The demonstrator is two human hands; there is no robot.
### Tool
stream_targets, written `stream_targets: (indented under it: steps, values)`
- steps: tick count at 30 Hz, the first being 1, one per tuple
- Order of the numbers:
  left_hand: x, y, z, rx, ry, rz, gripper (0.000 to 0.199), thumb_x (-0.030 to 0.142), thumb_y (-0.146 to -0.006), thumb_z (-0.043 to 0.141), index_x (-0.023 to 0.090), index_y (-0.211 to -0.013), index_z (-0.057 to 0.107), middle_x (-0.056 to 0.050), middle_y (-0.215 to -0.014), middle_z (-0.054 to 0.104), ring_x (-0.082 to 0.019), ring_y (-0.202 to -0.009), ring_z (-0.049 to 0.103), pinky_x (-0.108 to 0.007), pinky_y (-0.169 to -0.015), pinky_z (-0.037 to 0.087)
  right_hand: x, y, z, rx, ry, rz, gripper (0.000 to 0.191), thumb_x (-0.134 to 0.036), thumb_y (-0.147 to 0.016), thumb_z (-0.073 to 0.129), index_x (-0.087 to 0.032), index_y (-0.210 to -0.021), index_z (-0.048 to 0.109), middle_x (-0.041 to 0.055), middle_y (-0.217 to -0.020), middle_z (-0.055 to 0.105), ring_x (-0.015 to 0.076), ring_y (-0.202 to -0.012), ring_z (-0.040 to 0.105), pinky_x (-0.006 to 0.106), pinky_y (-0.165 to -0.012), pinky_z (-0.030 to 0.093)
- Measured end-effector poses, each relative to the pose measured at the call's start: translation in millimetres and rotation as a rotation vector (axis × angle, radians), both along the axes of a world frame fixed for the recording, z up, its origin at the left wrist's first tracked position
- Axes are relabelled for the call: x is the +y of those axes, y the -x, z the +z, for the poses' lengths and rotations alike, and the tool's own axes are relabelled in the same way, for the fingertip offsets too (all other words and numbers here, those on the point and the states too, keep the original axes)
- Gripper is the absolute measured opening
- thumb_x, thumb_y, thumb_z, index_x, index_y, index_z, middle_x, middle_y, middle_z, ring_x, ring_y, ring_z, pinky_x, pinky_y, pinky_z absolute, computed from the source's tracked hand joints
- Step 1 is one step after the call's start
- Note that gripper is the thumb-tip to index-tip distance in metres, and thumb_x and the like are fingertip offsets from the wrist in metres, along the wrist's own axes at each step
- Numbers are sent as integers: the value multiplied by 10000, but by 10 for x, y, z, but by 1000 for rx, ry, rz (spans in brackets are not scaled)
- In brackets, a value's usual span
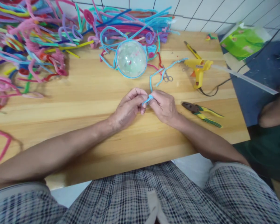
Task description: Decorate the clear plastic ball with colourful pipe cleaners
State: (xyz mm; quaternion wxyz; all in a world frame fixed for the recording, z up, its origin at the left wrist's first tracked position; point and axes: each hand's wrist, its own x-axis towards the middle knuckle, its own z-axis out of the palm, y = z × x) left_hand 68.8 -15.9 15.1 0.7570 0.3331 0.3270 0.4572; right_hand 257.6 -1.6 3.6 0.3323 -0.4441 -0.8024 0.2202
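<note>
A light blue pipe cleaner [150,81] runs up from between my hands, its near part bent into a small shape. My left hand [130,107] pinches its lower left end between thumb and fingers. Close beside it, my right hand [163,105] has closed fingers on the same pipe cleaner at the bend. Just above the hands stands a clear round bowl or dome [131,59] with a light blue rim. Another light blue strand [169,67] lies near small scissors [168,77].
Pliers [197,111] and a yellow glue gun [198,70] with a black cord lie at the right, near a yellow cutter [191,49]. Many coloured pipe cleaners [35,43] fill the upper left. Another person's arm [274,110] is at the far right, beyond the table edge.
</note>
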Motion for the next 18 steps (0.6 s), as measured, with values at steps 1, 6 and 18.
stream_targets:
  steps: [1,6,18]
  values:
    - [-5,-10,-1,1,-5,18,196,239,-852,857,204,-898,669,54,-670,624,-87,-578,554,-204,-560,484,-6,21,2,23,35,-5,291,-286,-1048,529,-273,-763,467,-5,-711,526,196,-719,497,367,-755,409]
    - [-37,-39,16,-11,-31,53,228,288,-886,885,210,-919,673,55,-674,586,-104,-637,551,-214,-615,497,-42,95,13,205,271,-70,449,-574,-1096,613,-273,-764,586,6,-727,627,210,-763,575,351,-748,465]
    - [-31,78,-100,274,-232,105,454,460,-763,1026,221,-1034,751,69,-703,644,-85,-540,540,-225,-528,465,73,-98,-14,493,541,81,512,-744,-898,856,-238,-897,777,-3,-819,732,171,-784,642,319,-759,534]
